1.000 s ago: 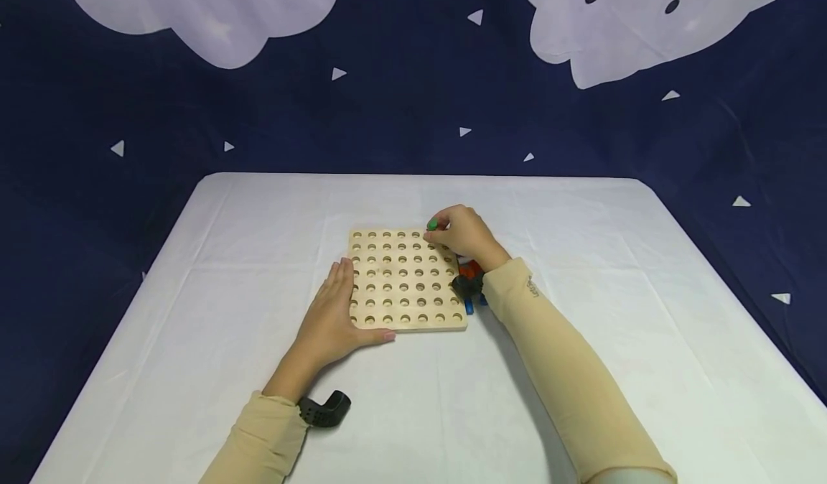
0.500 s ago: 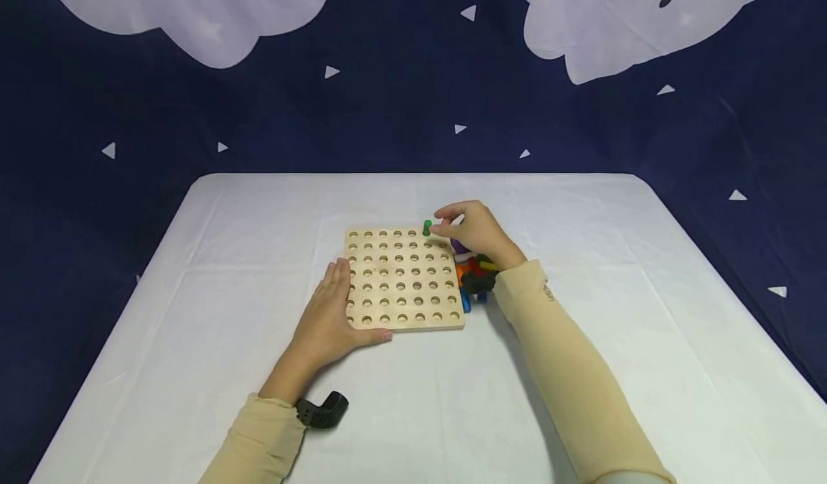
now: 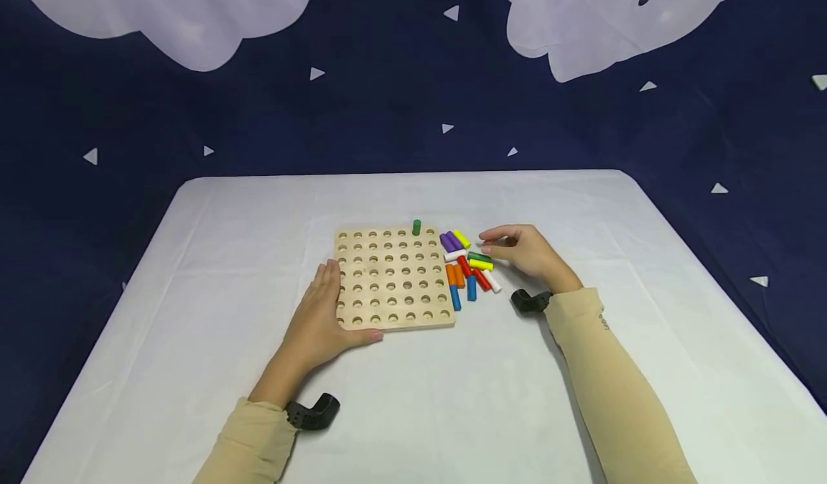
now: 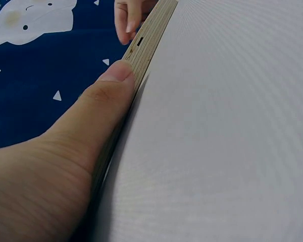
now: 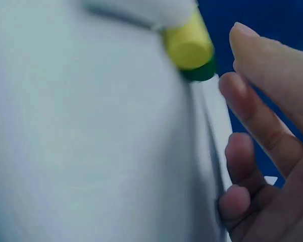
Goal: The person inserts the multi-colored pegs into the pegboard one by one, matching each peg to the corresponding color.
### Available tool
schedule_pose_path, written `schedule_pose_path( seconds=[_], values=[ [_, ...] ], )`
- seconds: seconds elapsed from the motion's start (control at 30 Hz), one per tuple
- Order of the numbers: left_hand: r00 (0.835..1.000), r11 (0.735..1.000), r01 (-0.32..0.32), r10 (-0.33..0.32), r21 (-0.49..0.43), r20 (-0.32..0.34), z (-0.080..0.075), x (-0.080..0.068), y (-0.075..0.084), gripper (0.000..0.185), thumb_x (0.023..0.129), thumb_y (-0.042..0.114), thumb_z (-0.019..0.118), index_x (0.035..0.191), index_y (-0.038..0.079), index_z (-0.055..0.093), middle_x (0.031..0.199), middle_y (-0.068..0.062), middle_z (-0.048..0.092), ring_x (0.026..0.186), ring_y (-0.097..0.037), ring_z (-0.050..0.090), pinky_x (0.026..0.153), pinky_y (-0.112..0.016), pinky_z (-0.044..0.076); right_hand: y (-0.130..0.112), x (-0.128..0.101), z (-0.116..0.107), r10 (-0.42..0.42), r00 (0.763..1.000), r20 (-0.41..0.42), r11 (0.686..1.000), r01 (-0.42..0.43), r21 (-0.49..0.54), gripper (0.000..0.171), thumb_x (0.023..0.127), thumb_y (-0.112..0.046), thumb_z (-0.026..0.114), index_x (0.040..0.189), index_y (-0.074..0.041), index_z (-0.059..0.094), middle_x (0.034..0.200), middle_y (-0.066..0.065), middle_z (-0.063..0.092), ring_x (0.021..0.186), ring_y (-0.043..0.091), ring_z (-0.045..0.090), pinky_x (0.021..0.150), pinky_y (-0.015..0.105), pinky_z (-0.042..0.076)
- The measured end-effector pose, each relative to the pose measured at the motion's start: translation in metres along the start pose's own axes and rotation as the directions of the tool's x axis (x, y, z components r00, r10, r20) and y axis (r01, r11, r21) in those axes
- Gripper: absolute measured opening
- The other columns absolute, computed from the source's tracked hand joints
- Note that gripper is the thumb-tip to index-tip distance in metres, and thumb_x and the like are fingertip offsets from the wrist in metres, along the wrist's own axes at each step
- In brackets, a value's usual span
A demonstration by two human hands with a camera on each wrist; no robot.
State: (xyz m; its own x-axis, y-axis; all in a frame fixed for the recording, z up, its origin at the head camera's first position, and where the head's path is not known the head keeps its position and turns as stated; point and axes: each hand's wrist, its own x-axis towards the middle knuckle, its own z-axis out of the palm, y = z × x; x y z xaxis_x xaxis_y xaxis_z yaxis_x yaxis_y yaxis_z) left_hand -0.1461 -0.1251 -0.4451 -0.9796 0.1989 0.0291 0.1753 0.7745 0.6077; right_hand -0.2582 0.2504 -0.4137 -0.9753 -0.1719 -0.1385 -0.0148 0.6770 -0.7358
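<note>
A wooden peg board (image 3: 397, 281) with rows of round holes lies on the white table. My left hand (image 3: 314, 317) steadies its near left corner, fingers straight along the side and thumb (image 4: 108, 85) against the layered front edge. One green peg (image 3: 416, 227) stands upright in the back row. To the right of the pile of loose pegs hovers my right hand (image 3: 526, 250), thumb and fingertips apart with nothing between them. Closest to those fingertips are a green peg (image 3: 479, 256) and a yellow peg (image 3: 481, 265), whose ends also show in the right wrist view.
Right beside the board lie purple pegs (image 3: 447, 242), orange pegs (image 3: 451, 274), blue pegs (image 3: 472, 288), red pegs (image 3: 482, 280) and white pegs (image 3: 492, 281). A dark blue cloth (image 3: 388, 125) with pale clouds hangs behind the table (image 3: 413, 398).
My right hand let go of the green peg, which now stands in the back row, and moved right and nearer, uncovering the loose pegs. The left hand stayed on the board.
</note>
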Motion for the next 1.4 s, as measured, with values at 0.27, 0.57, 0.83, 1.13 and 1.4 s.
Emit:
schedule_pose_path(
  seconds=[0.27,0.57,0.83,1.13,1.4],
  values=[
    [1.0,1.0,0.004,-0.004,0.005,-0.001,0.0,-0.001,0.001,0.147,0.057,0.073,0.082,0.159,0.002,0.002,0.167,-0.016,0.001,0.156,-0.033,0.002,0.126,-0.053,0.011,0.01,0.0,0.007,-0.066,0.998,0.017,0.997,0.067,-0.039,0.032,0.088,-0.039,0.075,0.114,-0.022,0.075,0.12,0.002,0.069,0.1,0.022,0.056,0.087,0.033,0.046],
    [1.0,1.0,-0.005,0.005,0.004,-0.011,0.0,-0.001,0.001,0.147,0.057,0.073,0.082,0.159,0.002,0.002,0.167,-0.015,0.002,0.156,-0.033,0.002,0.126,-0.053,0.011,0.012,-0.001,0.004,-0.108,0.994,0.007,0.991,0.109,-0.073,0.024,0.089,-0.027,0.075,0.111,-0.018,0.077,0.111,0.004,0.069,0.094,0.022,0.056,0.081,0.031,0.048],
    [1.0,1.0,-0.001,0.001,0.009,-0.011,0.001,-0.001,0.0,0.148,0.057,0.075,0.081,0.159,0.003,0.001,0.167,-0.015,0.001,0.156,-0.032,0.002,0.126,-0.053,0.011,0.015,0.001,0.005,-0.072,0.997,-0.024,0.996,0.07,-0.062,0.031,0.087,-0.038,0.077,0.111,-0.02,0.076,0.108,0.003,0.068,0.093,0.023,0.053,0.083,0.032,0.045],
    [1.0,1.0,-0.003,0.003,0.0,-0.021,0.0,-0.002,0.003,0.148,0.057,0.073,0.082,0.158,0.001,0.003,0.167,-0.016,0.002,0.155,-0.034,0.003,0.126,-0.053,0.012,0.014,0.002,0.003,-0.054,0.996,-0.074,0.998,0.053,-0.024,0.036,0.087,-0.044,0.075,0.114,-0.02,0.073,0.108,0.003,0.069,0.091,0.024,0.053,0.079,0.031,0.044],
    [0.999,1.0,-0.01,0.01,0.006,-0.035,0.001,-0.006,0.001,0.148,0.056,0.074,0.081,0.158,-0.001,0.004,0.166,-0.018,0.004,0.155,-0.036,0.004,0.125,-0.055,0.013,0.012,-0.001,0.001,-0.014,0.998,-0.063,0.997,0.018,0.07,0.036,0.085,-0.041,0.078,0.114,-0.021,0.073,0.114,0.002,0.069,0.09,0.024,0.053,0.072,0.028,0.045]
  ],
)
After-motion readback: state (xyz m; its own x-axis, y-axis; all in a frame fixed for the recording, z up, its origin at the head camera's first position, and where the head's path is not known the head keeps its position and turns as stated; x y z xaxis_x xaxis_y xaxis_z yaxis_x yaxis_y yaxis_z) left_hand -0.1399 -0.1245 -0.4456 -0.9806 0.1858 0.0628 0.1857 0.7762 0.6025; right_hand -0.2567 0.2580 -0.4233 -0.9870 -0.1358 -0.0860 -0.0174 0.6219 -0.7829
